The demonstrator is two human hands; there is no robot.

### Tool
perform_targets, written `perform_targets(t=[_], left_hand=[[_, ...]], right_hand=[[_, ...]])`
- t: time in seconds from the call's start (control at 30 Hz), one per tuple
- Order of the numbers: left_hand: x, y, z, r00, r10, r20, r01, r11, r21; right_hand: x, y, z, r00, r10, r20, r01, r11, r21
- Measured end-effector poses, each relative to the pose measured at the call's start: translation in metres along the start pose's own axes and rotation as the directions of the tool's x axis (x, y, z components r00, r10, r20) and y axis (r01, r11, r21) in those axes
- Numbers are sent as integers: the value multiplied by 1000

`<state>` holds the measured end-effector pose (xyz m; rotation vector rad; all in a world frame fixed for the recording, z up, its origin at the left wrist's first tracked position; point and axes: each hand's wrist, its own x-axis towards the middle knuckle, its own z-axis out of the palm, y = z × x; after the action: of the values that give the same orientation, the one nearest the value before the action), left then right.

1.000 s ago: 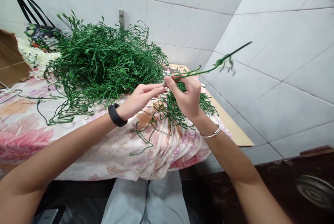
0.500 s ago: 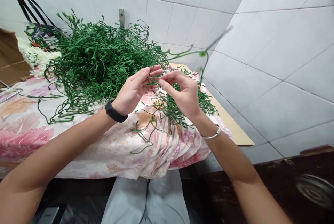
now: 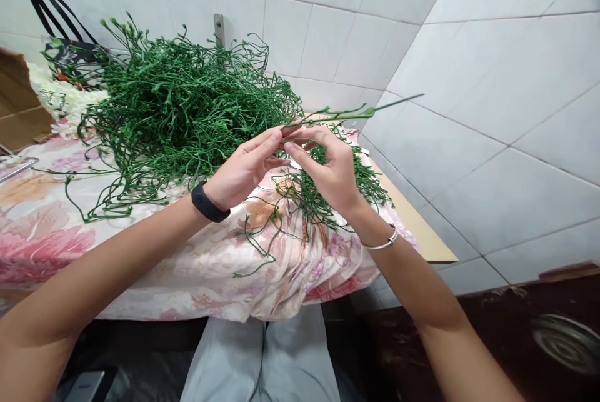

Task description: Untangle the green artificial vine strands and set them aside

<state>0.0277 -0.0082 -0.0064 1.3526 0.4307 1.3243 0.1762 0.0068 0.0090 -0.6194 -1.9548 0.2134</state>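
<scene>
A thin green plastic stem (image 3: 356, 112) runs from between my two hands out to the right, towards the tiled wall. My left hand (image 3: 244, 167), with a black band on its wrist, pinches the stem's near end with its fingertips. My right hand (image 3: 328, 167), with a silver bangle, pinches the same stem just beside it. Behind my hands lies a big heap of tangled green stems (image 3: 178, 108) on a table covered with a pink floral cloth (image 3: 47, 233). A smaller bunch of green stems (image 3: 328, 192) lies under my right hand.
White tiled walls (image 3: 492, 108) close in the back and the right side. The table's bare wooden edge (image 3: 422, 233) shows at the right. White artificial flowers (image 3: 65, 102), a cardboard box (image 3: 19, 108) and a black chair back (image 3: 51, 8) are at the far left.
The stem swung upward half a second ago and now points lower, out to the right. My left fingers have closed onto it beside the right hand's.
</scene>
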Motion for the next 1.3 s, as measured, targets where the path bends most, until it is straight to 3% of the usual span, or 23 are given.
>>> perform_targets(t=[0.2,0.53,0.67,0.8,0.97,1.07,1.17,1.23,1.3], left_hand=[[-1,5,-1,1000,15,9,-15,1000,-12],[2,8,-8,992,38,-120,-37,999,10],[3,9,-12,980,64,-187,-63,998,11],[4,12,-12,968,99,-229,-90,995,49],[3,14,-9,972,64,-226,-46,995,84],[1,13,-5,978,77,-192,-48,988,147],[-2,13,-1,971,155,-183,-103,958,267],[-3,13,1,964,209,-167,-140,926,350],[-3,13,3,959,249,-137,-176,900,399]], right_hand=[[1,-1,-1,989,-128,80,130,991,-20],[3,-3,4,944,-103,314,139,986,-96],[3,-2,4,935,-101,340,149,982,-119],[2,-5,-2,968,-101,231,136,981,-138],[-1,-8,-7,1000,-10,-15,11,998,55],[-3,-13,-5,984,32,-177,-29,999,22],[-3,-16,-4,912,-82,-402,56,996,-76],[-2,-17,-5,884,-244,-398,178,964,-197],[-2,-15,-5,908,-342,-243,265,917,-299]])
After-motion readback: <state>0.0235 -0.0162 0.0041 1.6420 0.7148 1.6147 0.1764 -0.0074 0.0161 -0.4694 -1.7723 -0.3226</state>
